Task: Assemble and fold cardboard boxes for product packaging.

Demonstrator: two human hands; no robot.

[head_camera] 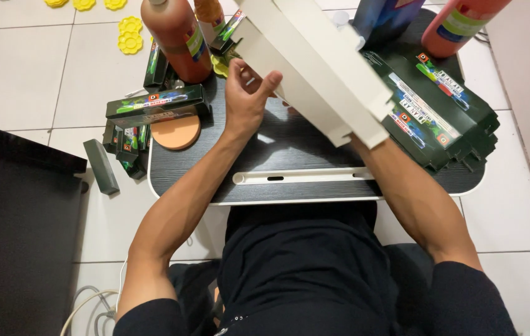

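**Flat-pack carton, held up over the lap desk**

White floor tiles surrounded a small dark lap desk (pixel 290 186) crowded with bottles and dark green boxes. Above it the person held an unfolded cardboard carton (pixel 314 74), plain off-white on the inner side, creased into long panels with tabs at the end. Left hand (pixel 246 99) pinched its lower edge between thumb and fingers; the right hand was hidden behind the panel, so its grip couldn't be told. Looked light, floppy at the creases and easy to dent, so probably best gripped along a fold.
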